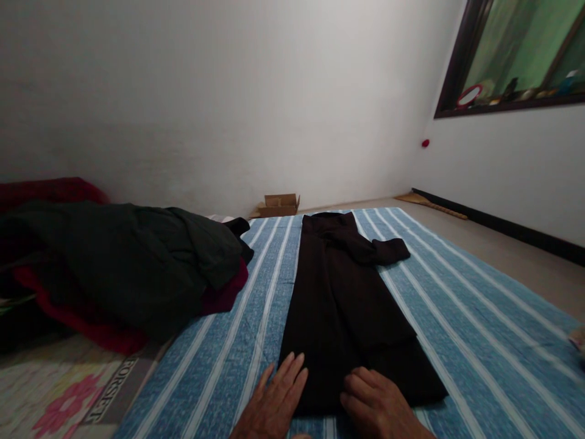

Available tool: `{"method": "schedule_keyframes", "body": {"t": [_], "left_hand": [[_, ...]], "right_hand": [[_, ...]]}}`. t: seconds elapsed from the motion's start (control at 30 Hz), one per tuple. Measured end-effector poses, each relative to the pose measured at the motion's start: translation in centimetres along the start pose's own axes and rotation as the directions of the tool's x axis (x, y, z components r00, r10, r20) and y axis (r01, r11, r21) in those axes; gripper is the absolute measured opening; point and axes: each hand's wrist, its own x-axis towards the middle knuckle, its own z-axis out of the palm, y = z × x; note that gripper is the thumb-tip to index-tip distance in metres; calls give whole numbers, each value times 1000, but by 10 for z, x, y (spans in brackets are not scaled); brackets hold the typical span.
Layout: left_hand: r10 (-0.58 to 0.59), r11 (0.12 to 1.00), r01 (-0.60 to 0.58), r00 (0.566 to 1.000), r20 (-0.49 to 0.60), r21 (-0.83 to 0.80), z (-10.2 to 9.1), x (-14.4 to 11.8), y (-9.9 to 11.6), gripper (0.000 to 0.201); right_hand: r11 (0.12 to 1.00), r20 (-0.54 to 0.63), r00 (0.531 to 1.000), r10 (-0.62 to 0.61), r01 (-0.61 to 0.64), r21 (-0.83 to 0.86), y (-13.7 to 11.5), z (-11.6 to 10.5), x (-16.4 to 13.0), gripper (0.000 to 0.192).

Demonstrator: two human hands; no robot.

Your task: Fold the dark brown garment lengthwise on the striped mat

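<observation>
A blue cloth with white stripes (457, 341) covers most of the floor in front of the person, and its near edge and right corner are cut off by the frame. On the middle of it lies a dark garment (340, 305), spread flat and long, running away from the person toward the white wall. It is so dark that its seams and folds are hard to make out; one part, maybe a sleeve, is turned out to the right near the far end. To the left is a heap of clothes (114, 268), dark green on top and red underneath, and its left part runs out of the picture. It rests partly on the striped cloth and partly on a flowered mat (59, 390), which has printed letters, only partly readable.

At the top right a dark window frame (461, 61) is cut off by the edge, with small things on its sill that are too blurred to name. Against the far wall stands a small cardboard box (278, 205), open.

Both hands are at the bottom, with the wrists out of view. The left hand (274, 402) lies flat and open, fingers stretched, on the near left corner of the garment. The right hand (377, 405) rests on the near hem just beside it, fingers bent a little and pressing down on the fabric; neither hand grips anything
</observation>
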Motion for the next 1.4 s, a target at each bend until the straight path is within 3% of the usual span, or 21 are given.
{"method": "schedule_keyframes", "body": {"t": [0.17, 0.43, 0.6, 1.0, 1.27, 1.4], "left_hand": [[-7, 998, 5, 999, 31, 60, 12, -5, -3, 83], [69, 988, -65, 997, -20, 141, 42, -13, -16, 86], [63, 986, -56, 997, -44, 159, 41, -13, -16, 84], [51, 995, -52, 999, 14, 80, 48, -16, -22, 80], [41, 996, -42, 999, 15, 76, 44, -15, -19, 79], [39, 999, -39, 999, 26, -10, 31, -8, -20, 77]], "right_hand": [[1000, -52, 999, -3, 1, -27, 2, 5, -5, 35], [999, -65, 998, -18, 15, -45, 6, 6, -8, 22], [999, -123, 992, -27, 24, -29, 6, 7, -8, 25], [999, -193, 981, -22, 15, -39, 5, 10, -11, 26], [999, -193, 981, -30, 21, -49, 7, 13, -13, 23], [997, -204, 978, -47, 35, -63, 8, 12, -13, 22]]}}
